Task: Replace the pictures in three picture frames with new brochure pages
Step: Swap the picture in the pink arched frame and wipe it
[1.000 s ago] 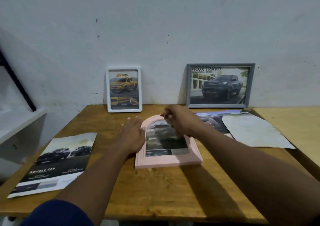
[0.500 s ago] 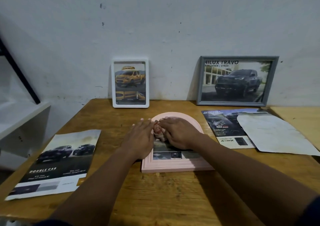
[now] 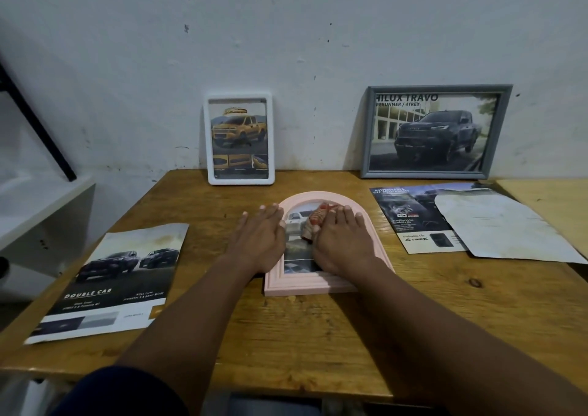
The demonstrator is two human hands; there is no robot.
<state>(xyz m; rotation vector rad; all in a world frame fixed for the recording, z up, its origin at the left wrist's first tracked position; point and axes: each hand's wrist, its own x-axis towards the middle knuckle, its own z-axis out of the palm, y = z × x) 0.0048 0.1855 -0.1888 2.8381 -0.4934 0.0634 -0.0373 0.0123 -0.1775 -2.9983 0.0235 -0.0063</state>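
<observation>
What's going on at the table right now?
A person presses both hands flat on the pink arched frame lying on the wooden table: left hand on its left edge, right hand over the picture. The white frame and grey frame lean against the wall, each holding a truck picture. Loose brochure pages lie either side.

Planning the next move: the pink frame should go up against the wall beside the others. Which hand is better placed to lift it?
Probably the right hand: it lies flat across the pink frame itself, while the left hand only overlaps its left edge.
</observation>
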